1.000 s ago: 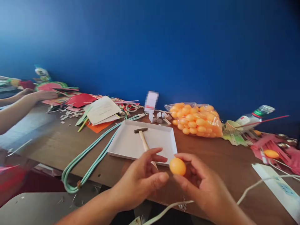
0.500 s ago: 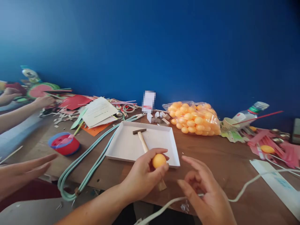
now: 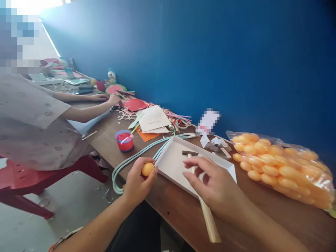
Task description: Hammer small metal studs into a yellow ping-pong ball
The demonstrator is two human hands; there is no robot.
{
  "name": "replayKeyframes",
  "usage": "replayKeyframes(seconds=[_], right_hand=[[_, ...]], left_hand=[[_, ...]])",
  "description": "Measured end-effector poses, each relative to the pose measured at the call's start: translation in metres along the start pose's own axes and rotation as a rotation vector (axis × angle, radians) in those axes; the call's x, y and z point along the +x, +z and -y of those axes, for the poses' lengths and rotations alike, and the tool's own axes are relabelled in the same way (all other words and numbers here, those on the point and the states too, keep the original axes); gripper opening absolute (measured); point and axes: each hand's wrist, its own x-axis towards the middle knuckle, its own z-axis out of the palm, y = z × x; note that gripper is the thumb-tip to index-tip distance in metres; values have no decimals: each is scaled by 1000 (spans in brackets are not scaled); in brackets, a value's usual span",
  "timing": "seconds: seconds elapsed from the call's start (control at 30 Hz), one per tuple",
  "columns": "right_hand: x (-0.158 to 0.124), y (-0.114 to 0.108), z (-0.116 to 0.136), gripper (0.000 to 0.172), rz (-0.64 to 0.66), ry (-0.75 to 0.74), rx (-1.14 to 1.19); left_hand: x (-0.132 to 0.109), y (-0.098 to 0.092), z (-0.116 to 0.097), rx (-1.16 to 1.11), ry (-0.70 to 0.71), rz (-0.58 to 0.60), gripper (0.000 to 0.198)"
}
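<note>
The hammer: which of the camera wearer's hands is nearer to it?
Right. The right hand overlaps the handle of the hammer in view, contact unclear; the left hand, holding an orange ball, is farther off to the left.

An orange ball is pictured near, a white tray at right; a blue-rimmed red tub and a pale garment scattered with darker motifs are seen left.
</note>
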Motion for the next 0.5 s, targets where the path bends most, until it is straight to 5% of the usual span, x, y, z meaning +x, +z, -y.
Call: replayKeyframes(seconds=[0.13, 0.23, 0.37, 0.5], right_hand=[[69, 32, 22, 28, 25, -192, 21], [116, 67, 33, 57, 57, -257, 41], [163, 119, 39, 108, 142, -205, 134], [192, 162, 38, 117, 201, -120, 326]], left_hand=[[1, 7, 16, -6, -13, -23, 21], [1, 11, 19, -17, 12, 22, 18], [0, 10, 17, 3, 17, 97, 18], [-2, 9, 17, 11, 9, 114, 17]])
